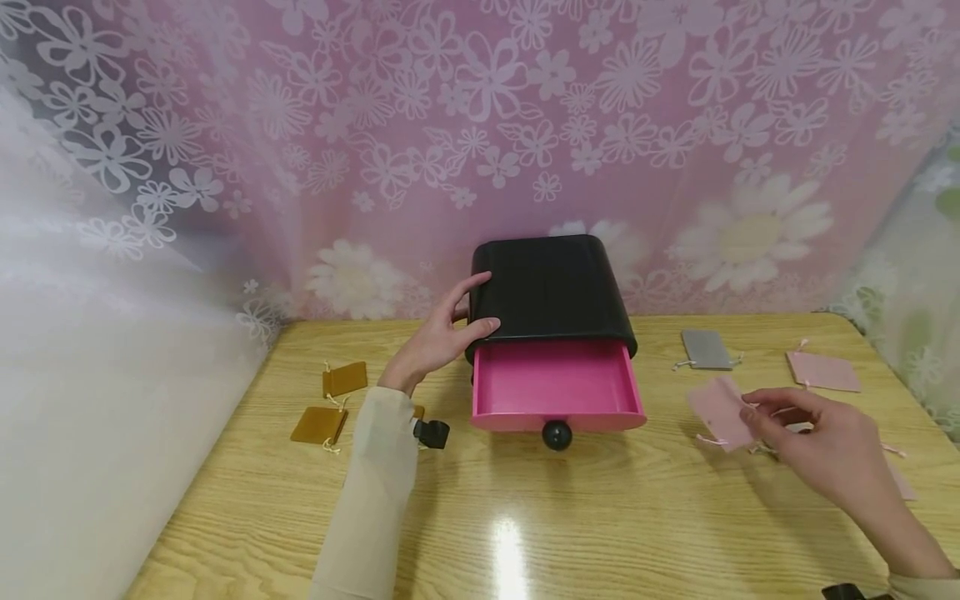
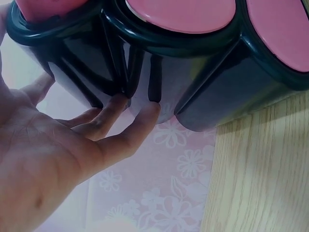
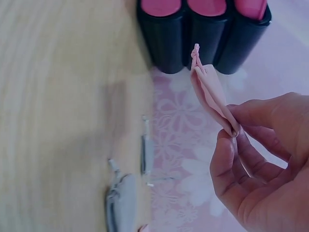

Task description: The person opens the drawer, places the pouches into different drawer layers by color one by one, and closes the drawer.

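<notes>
My right hand [image 1: 825, 433] pinches a pink drawstring pouch [image 1: 720, 412] by one edge, above the table. In the right wrist view the same pouch [image 3: 208, 92] appears nearly edge-on between thumb and fingers. My left hand [image 1: 435, 337] rests against the left side of a black drawer unit [image 1: 547, 287], thumb and index fingertip on its top. Seen from the left wrist, the fingers [image 2: 128, 137] lie fairly straight along the unit's side. The unit's top pink drawer [image 1: 555, 379] is pulled out, showing a bare interior and a round black knob [image 1: 557, 435].
Brown pouches [image 1: 318, 425] lie on the left of the wooden table [image 1: 525, 517], one partly hidden by my left sleeve. To the right are a grey pouch [image 1: 707, 350] and another pink pouch [image 1: 825, 372]. A second grey pouch [image 3: 123, 203] shows in the right wrist view.
</notes>
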A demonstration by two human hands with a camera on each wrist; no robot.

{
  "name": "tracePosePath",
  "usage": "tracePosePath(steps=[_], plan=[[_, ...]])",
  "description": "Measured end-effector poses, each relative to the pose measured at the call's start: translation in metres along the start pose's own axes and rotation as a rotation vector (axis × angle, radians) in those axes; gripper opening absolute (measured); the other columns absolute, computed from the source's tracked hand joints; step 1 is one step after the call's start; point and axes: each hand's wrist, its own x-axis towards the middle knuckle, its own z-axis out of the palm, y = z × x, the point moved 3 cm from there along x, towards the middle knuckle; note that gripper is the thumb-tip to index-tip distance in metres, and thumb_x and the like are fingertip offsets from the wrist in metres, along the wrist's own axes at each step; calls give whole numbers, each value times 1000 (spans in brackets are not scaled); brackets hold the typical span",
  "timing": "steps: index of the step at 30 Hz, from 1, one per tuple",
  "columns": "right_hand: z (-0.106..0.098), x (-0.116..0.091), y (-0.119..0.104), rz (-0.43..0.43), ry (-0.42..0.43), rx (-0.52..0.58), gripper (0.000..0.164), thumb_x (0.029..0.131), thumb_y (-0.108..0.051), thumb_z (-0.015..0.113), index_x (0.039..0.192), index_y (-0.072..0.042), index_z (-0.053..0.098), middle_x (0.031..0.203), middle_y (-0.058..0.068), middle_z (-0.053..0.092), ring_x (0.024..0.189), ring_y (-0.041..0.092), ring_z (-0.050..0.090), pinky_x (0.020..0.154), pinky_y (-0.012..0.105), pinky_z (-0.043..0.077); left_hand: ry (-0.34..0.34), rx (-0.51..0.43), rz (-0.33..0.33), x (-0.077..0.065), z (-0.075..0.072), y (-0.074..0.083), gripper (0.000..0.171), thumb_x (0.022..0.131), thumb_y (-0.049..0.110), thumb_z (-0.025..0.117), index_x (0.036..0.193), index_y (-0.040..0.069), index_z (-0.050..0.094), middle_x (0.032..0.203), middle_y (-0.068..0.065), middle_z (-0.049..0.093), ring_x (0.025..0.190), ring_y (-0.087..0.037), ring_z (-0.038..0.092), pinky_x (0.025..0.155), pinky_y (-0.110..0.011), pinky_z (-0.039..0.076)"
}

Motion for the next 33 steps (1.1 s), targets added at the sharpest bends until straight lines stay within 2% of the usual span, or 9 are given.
tracePosePath(steps=[6, 12, 19, 24, 33], plan=[[-9, 6, -10, 10, 23, 21, 24, 94, -27, 75, 111, -10, 78, 81, -46, 52, 74, -27, 48, 51, 18, 45, 4, -5, -10, 0, 1, -1, 66, 98, 33, 68, 154, 46, 37, 167, 5, 26, 149, -34, 40, 114, -60, 40], [-15, 10, -20, -1, 44, 56, 27, 94, -27, 75, 114, -9, 76, 86, -47, 52, 75, -26, 50, 56, 13, 44, 1, -7, -10, 0, 1, -1, 66, 97, 33, 68, 154, 46, 37, 168, 6, 23, 150, -36, 38, 114, -61, 40], [-18, 15, -36, -54, 89, 136, 25, 93, -21, 76, 115, -8, 76, 92, -43, 58, 77, -20, 55, 65, 4, 45, 10, -9, -10, 1, -1, -2, 66, 97, 34, 69, 154, 47, 37, 169, 8, 21, 150, -37, 38, 114, -61, 40], [-17, 19, -48, -90, 109, 208, 22, 91, -16, 78, 112, -8, 77, 90, -38, 65, 78, -15, 59, 67, 4, 47, 13, -15, -10, 2, -1, -2, 66, 97, 33, 69, 154, 46, 38, 168, 7, 23, 149, -36, 39, 112, -60, 42], [-17, 20, -65, -68, 119, 290, 23, 90, -16, 79, 112, -10, 77, 90, -32, 70, 83, -12, 64, 71, 3, 49, 2, -40, -25, 0, 0, -1, 66, 97, 32, 70, 153, 47, 37, 165, 6, 28, 148, -31, 41, 109, -58, 45]])
